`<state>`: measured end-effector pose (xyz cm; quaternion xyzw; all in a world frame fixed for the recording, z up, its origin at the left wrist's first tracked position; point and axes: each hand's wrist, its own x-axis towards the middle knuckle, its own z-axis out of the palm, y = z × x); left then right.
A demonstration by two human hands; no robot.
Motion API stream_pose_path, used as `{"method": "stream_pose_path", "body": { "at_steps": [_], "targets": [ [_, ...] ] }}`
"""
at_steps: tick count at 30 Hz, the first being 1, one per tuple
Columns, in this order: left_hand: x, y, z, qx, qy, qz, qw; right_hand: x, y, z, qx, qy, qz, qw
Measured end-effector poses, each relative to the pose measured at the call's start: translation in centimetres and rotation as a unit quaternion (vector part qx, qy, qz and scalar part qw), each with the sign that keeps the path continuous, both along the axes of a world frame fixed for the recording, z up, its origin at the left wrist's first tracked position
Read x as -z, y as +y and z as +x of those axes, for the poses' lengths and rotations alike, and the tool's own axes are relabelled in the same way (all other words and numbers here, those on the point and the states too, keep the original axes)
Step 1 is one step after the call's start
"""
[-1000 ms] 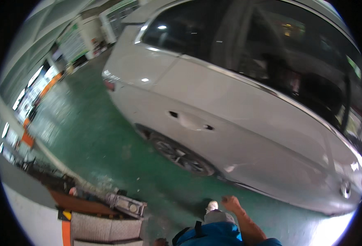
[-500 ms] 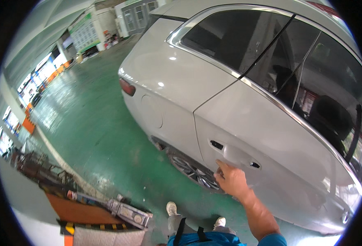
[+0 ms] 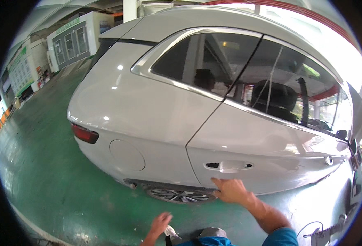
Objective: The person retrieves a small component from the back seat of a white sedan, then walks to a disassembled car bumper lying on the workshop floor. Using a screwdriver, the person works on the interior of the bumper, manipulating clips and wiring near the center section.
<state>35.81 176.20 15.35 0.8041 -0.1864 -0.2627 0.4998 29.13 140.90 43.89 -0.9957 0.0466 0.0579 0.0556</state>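
Note:
My right hand (image 3: 230,190) is at the rear door (image 3: 250,139) of a light grey car, its index finger stretched toward the panel just below the handle recess (image 3: 230,166). The other fingers bend inward, and nothing shows in them. Whether the fingertip touches the paint I cannot tell. Two dark holes flank the recess, and no handle is fitted there. Low in front of my body is my left hand (image 3: 160,222), above one shoe; its fingers are blurred.
Below the rear arch shows the rear wheel (image 3: 181,194). A red tail light (image 3: 84,133) and a round fuel flap (image 3: 127,155) lie to the left. Green floor (image 3: 45,164) runs along the car. Metal equipment with a cable (image 3: 326,233) stands at the lower right.
My view has swung to the right, taking in more of the car's front. My left hand has come into view at the bottom. The right hand stays below the handle recess, index finger still extended.

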Motion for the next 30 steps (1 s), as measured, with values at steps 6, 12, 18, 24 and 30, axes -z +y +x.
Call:
{"method": "stream_pose_path", "body": {
  "at_steps": [6, 12, 18, 24, 30],
  "targets": [
    [-17.9, -22.0, 3.4, 0.075, -0.012, -0.252, 0.965, 10.7, 0.1, -9.4, 0.143, 0.090, 0.127, 0.978],
    [-20.9, -27.0, 4.0, 0.020, 0.120, -0.286, 0.951, 31.8, -2.3, -29.7, 0.268, 0.115, 0.170, 0.941],
    [-20.2, -28.1, 2.7, -0.030, 0.222, -0.368, 0.902, 42.4, 3.7, -53.5, 0.593, 0.050, 0.410, 0.691],
    [-19.8, -29.7, 2.0, -0.023, 0.190, -0.392, 0.900, 44.3, 3.8, -58.5, 0.654, -0.058, 0.539, 0.527],
    [-18.6, -31.9, 2.8, -0.041, 0.315, -0.475, 0.821, 46.5, -1.3, -53.4, 0.557, -0.139, 0.662, 0.482]
  ]
}}
